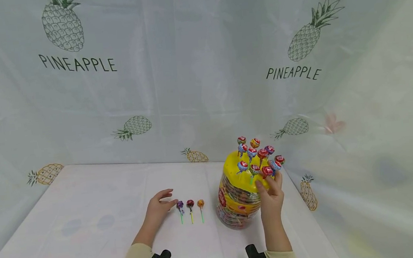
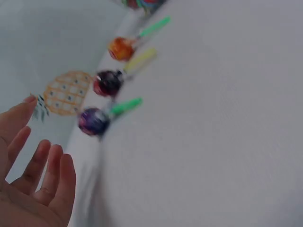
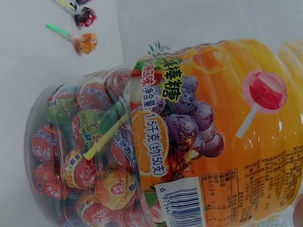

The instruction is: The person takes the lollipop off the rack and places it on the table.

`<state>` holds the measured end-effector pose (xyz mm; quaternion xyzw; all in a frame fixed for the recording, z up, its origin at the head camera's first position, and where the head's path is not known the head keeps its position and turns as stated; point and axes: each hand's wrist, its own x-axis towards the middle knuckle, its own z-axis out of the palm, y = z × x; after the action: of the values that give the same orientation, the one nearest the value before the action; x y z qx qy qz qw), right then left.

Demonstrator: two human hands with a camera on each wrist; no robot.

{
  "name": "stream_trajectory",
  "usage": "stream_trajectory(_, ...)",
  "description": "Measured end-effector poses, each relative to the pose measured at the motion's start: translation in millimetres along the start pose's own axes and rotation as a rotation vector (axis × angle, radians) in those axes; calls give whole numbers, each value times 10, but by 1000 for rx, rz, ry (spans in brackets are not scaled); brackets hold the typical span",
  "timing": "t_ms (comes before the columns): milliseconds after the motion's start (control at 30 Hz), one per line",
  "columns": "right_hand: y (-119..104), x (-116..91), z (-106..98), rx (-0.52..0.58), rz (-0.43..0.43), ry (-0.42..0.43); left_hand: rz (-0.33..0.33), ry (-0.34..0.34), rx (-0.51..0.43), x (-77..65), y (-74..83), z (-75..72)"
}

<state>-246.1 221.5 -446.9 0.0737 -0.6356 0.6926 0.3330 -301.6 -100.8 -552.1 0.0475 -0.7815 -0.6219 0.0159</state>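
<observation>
A large clear jar (image 1: pixel 238 205) with a yellow lid (image 1: pixel 232 166) stands on the table, full of wrapped lollipops. Several lollipops stick up from the lid. At the lid's near right edge, my right hand (image 1: pixel 272 199) pinches a red lollipop (image 1: pixel 267 171) low down, its stick hidden by the fingers. A blue-wrapped lollipop (image 1: pixel 275 165) stands right beside those fingers. On the left, my left hand (image 1: pixel 157 209) hovers with loose, spread fingers beside a purple lollipop (image 1: pixel 180 205). Next to that lie a dark red lollipop (image 1: pixel 190 204) and an orange lollipop (image 1: pixel 200 204), heads away from me.
The white table (image 1: pixel 99 222) has its far edge against a hanging pineapple-print sheet (image 1: pixel 194 84). More of this sheet hangs along the right side, close past the jar. The jar's printed label (image 3: pixel 189 137) faces the right wrist camera.
</observation>
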Motion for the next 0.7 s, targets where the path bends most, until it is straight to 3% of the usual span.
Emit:
stream_trajectory(167, -12, -39, 45, -23, 18, 51, 105, -20, -13, -132, 434, 130)
stream_trajectory(367, -1, -86, 142, -1, -32, 108, 243, -120, -74, -358, 990, 331)
stream_trajectory(567, -31, -149, 233, 43, -99, 170, 404, -225, -90, -461, 1392, 452)
stream_trajectory(700, -45, -188, 264, -4, -148, 234, 457, -305, -126, -486, 1588, 527)
